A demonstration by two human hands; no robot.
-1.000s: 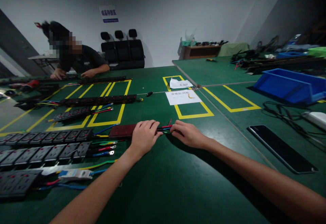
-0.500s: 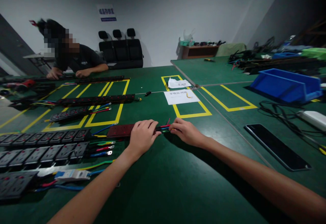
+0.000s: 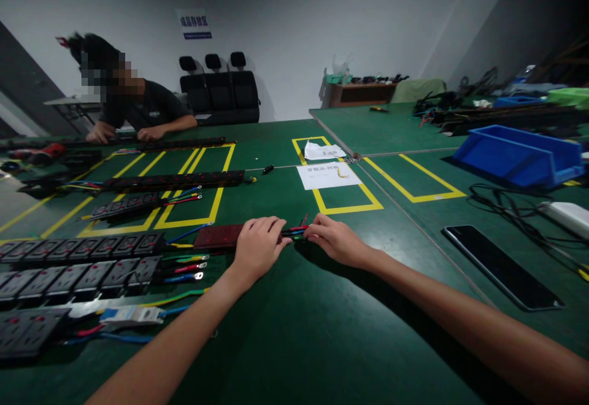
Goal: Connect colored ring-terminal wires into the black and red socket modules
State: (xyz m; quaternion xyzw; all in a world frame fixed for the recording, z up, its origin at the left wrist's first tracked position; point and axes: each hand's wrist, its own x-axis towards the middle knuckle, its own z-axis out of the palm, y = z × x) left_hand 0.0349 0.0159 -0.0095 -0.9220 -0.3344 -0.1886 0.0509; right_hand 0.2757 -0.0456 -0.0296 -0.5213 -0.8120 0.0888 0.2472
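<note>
A dark red socket module lies on the green table, with blue and yellow wires at its left end. My left hand is wrapped over its right end and hides that part. Coloured wires, red, blue, green and black, come out to the right of my left hand. My right hand pinches the ends of these wires just above the table; its fingertips partly cover them. Left of the red module are rows of black socket strips with ring-terminal wires.
A smartphone, black cables and a blue bin are on the right. Paper labels lie ahead beside yellow tape outlines. Across the table at the far left, a co-worker leans over another strip.
My right hand has shifted very slightly left along the wires. My left hand stays on the red module.
</note>
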